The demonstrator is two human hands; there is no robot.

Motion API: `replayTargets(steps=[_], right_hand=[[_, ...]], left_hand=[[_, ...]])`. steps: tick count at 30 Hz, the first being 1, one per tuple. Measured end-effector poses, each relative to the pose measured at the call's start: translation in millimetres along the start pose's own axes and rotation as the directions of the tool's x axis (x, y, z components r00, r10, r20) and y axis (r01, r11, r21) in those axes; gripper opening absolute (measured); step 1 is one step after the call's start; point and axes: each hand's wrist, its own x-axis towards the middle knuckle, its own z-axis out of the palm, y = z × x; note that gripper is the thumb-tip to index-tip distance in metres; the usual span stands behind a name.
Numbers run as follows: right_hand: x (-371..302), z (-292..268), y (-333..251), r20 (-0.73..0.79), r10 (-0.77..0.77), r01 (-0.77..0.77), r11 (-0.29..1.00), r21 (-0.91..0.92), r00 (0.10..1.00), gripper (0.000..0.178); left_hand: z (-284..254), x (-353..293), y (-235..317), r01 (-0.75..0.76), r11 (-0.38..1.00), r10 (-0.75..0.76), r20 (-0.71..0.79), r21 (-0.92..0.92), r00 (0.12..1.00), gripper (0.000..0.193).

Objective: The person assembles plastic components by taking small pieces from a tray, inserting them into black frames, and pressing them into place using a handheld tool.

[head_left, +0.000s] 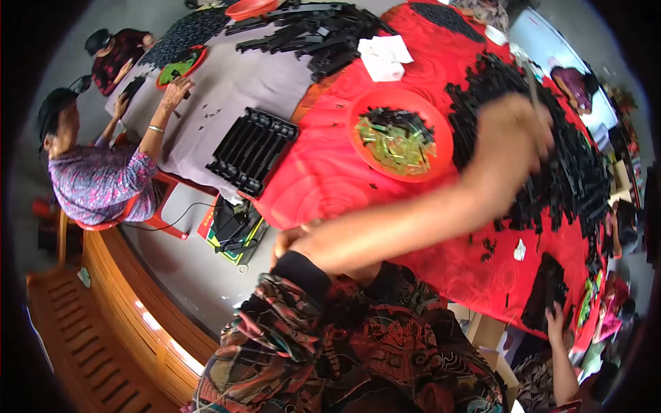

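Observation:
My left forearm crosses in front of me to the right. My left hand (513, 131), smeared by motion, hangs over a large pile of long black plastic strips (571, 179). A thin dark line shows by its fingers; I cannot tell whether the hand holds it. My right hand (286, 242) is mostly hidden behind the left forearm, near the red table's edge, and whatever it may hold is out of sight. Between the hands and farther back, a round orange-red basin (445, 155) holds green-yellow translucent pieces and small black parts.
A black slotted rack (253, 151) stands on the grey-covered table at the left. White tissue (383, 56) lies behind the basin. More black strips (323, 31) are heaped at the back. Co-workers sit around, one in a floral top (103, 168). A wooden bench (148, 330) is at lower left.

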Motion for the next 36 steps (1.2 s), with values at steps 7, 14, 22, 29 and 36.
replayTargets(steps=[7,14,22,29,36], right_hand=[[32,32,-27,0.143,-0.052,0.043,0.997,0.068,0.988,0.039],[-26,21,-40,0.169,0.072,-0.089,0.992,0.093,0.983,0.041],[-25,39,-131,0.202,0.203,-0.233,0.963,0.137,0.958,0.043],[-27,40,-144,0.247,0.309,-0.357,0.916,0.184,0.919,0.045],[27,37,19,-0.140,0.131,-0.166,0.944,-0.283,0.982,0.067]], left_hand=[[-33,-66,-46,0.263,0.959,-0.271,0.066,0.107,0.960,0.015],[-22,-74,-60,0.283,0.958,-0.287,0.103,0.055,0.952,0.016],[-18,-81,-88,0.284,0.958,-0.288,0.114,0.049,0.951,0.017],[-20,-79,-88,0.117,0.984,-0.132,0.114,0.131,0.985,0.019],[-24,-81,-95,0.241,0.960,-0.252,0.064,0.141,0.966,0.018]])
